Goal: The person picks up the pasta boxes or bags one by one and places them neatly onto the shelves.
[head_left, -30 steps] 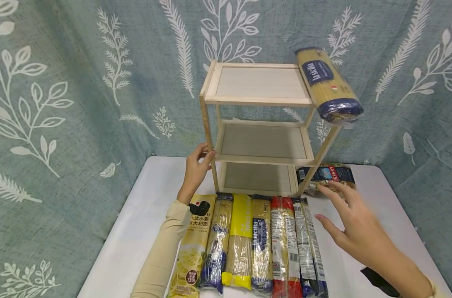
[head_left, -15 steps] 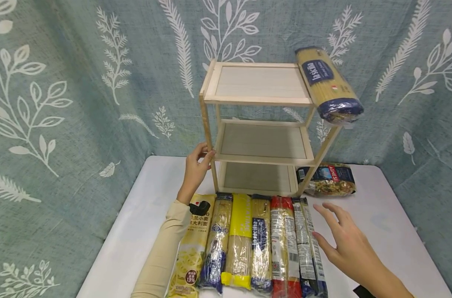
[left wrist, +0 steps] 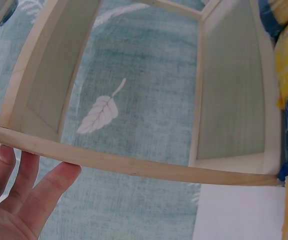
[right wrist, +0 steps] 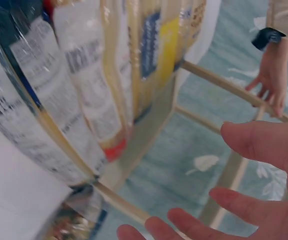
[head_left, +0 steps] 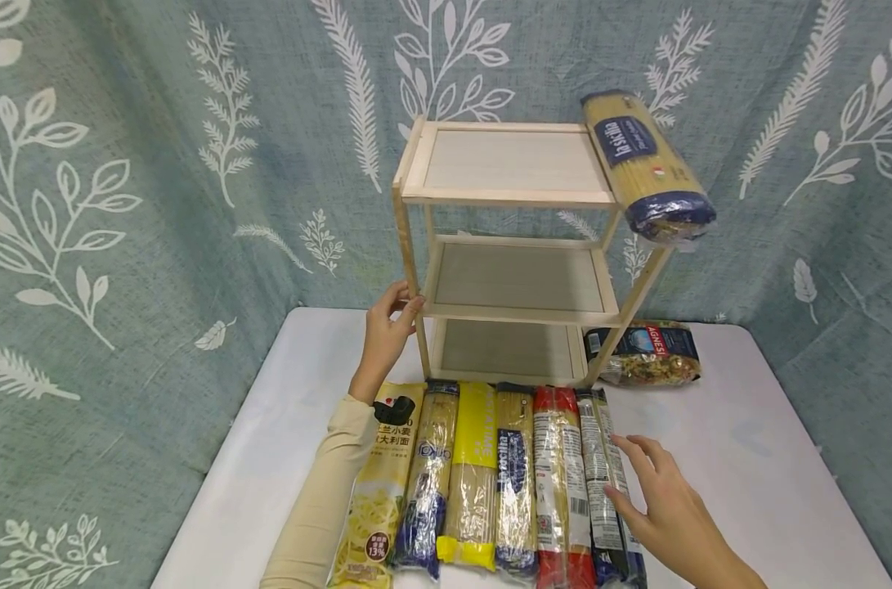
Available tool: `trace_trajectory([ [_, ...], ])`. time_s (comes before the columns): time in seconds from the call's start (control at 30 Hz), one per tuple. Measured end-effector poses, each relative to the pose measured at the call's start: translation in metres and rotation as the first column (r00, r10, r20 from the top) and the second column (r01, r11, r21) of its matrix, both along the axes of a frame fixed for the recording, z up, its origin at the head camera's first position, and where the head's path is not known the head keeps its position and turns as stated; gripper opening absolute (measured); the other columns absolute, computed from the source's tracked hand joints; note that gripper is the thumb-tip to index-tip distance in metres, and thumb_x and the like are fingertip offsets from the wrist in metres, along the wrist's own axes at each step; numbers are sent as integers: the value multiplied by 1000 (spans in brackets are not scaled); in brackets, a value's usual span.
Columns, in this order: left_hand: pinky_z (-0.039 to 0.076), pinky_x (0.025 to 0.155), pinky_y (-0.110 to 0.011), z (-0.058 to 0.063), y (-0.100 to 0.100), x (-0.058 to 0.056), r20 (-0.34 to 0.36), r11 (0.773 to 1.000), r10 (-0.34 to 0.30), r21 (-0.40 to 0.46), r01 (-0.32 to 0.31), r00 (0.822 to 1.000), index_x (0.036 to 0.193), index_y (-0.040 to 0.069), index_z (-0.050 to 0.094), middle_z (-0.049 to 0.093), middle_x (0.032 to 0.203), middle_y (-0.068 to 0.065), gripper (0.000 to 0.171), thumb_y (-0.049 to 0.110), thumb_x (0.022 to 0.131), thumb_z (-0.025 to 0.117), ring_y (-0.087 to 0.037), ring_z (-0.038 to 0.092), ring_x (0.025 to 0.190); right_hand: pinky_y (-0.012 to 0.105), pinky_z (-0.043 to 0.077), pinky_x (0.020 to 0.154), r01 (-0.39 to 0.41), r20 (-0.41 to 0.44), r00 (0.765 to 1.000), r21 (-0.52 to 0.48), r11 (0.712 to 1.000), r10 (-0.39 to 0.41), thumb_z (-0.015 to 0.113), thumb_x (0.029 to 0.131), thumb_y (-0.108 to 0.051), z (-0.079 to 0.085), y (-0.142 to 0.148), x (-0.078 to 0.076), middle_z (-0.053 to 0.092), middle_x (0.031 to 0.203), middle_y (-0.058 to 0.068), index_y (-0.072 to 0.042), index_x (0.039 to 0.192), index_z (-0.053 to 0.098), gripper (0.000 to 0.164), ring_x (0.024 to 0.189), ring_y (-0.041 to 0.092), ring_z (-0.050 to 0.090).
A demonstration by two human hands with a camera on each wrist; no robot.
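Observation:
A three-tier wooden shelf stands at the back of the table. My left hand holds its left front post, and in the left wrist view the fingertips meet the post's edge. A row of spaghetti packs lies flat before the shelf. My right hand, fingers spread and holding nothing, is over the right edge of the rightmost spaghetti pack, printed white and dark blue. Whether it touches that pack I cannot tell. On the top tier's right end lies a La Sicilia spaghetti pack, its front end overhanging.
An Agnesi pasta bag lies on the white table behind the shelf's right front post. Patterned green-blue curtains enclose the back and sides. The front ends of the packs reach the bottom of the head view.
My right hand has come down and left from near the Agnesi bag to the rightmost spaghetti pack. My left hand has stayed on the shelf post.

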State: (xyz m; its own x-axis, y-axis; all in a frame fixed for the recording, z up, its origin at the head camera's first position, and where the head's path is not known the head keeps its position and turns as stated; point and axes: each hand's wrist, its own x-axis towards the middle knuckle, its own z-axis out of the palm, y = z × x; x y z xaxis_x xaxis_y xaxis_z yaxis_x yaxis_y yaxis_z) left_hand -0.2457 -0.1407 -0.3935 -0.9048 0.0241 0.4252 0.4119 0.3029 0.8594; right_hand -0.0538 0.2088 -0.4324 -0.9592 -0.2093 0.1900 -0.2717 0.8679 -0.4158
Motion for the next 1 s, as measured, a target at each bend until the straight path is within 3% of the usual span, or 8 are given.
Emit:
trace_trajectory([
  [0.3,56,68,-54,-3,-1,-2,3,1000,8,-2,-8,1000,122,3,58,61,109,-19,31,20,97,57,-33,58,95,50,52,63,76,184,980,-30,997,-69,75,81,-24,-27,-3,5,47,125,20,-9,133,50,59,106,41,51],
  [0.43,56,68,-55,-3,-1,-2,-1,1000,7,2,-7,1000,122,3,57,61,109,-19,31,20,97,58,-34,58,95,52,51,63,114,282,954,-17,993,-105,75,81,-28,-36,-4,7,46,126,22,-8,134,49,62,107,43,50],
  [0.67,57,67,-51,-3,1,-1,-11,1000,9,-3,-9,1000,121,2,58,61,108,-19,29,18,97,57,-33,58,94,38,48,51,152,386,913,-14,988,-135,79,76,-31,-58,-2,14,44,125,24,-12,135,50,68,97,41,55],
  [0.87,56,67,-53,-4,1,-1,-17,1000,13,-3,-13,1000,120,2,58,61,108,-19,28,16,97,57,-33,58,94,41,47,48,225,461,865,-4,974,-198,80,72,-36,-81,-7,23,40,128,27,-16,135,50,72,94,39,55],
  [1.0,57,66,-53,-18,-3,-13,-21,1000,13,7,-13,1000,121,4,58,61,109,-19,29,19,97,57,-33,58,94,44,46,47,277,509,825,15,961,-246,75,73,-37,-93,-10,27,34,130,32,-15,137,48,72,95,44,51],
])
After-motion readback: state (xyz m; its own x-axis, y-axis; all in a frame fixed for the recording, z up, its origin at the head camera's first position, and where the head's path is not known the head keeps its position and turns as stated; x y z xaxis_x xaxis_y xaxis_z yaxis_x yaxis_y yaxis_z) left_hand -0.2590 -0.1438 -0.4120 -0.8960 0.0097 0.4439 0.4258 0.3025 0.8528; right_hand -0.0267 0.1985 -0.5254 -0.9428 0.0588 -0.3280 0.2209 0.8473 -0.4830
